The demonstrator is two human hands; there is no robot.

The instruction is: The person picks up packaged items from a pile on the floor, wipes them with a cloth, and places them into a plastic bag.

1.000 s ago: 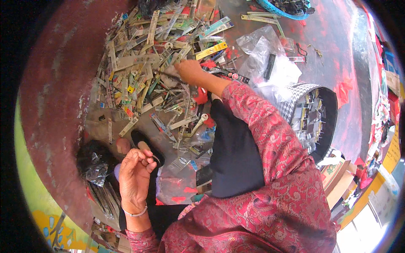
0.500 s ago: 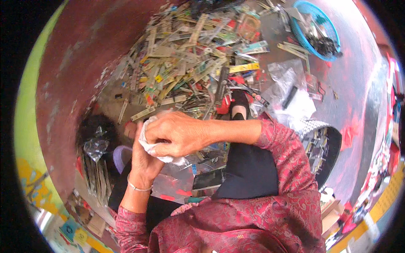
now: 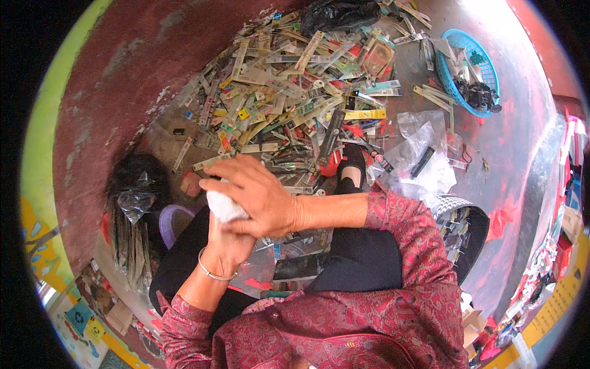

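My two hands meet in front of my lap. In my right hand (image 3: 261,195) is a bunched white cloth (image 3: 225,208), perhaps a wad of tissue, with the fingers curved over it. The cloth presses against my left hand (image 3: 228,247), which lies beneath. The left fingers are hidden by the right hand and the cloth, so their shape does not show. A pale bracelet (image 3: 212,272) circles my left wrist. Just beyond the hands spreads a big heap of flat narrow strips (image 3: 289,92), seemingly plastic packaging, many clear and yellowish.
A blue basket (image 3: 458,86) holding dark scraps stands far right. Clear plastic bags (image 3: 424,147) lie near my shoe (image 3: 351,165). Right of my knee sits a dark container (image 3: 476,240) of small packets. At left are a black bag (image 3: 138,178) and a purple rim (image 3: 173,224).
My right hand has opened out flatter over the cloth, its fingers less folded. The white cloth is more compact, without the loose end hanging below. My view has shifted slightly.
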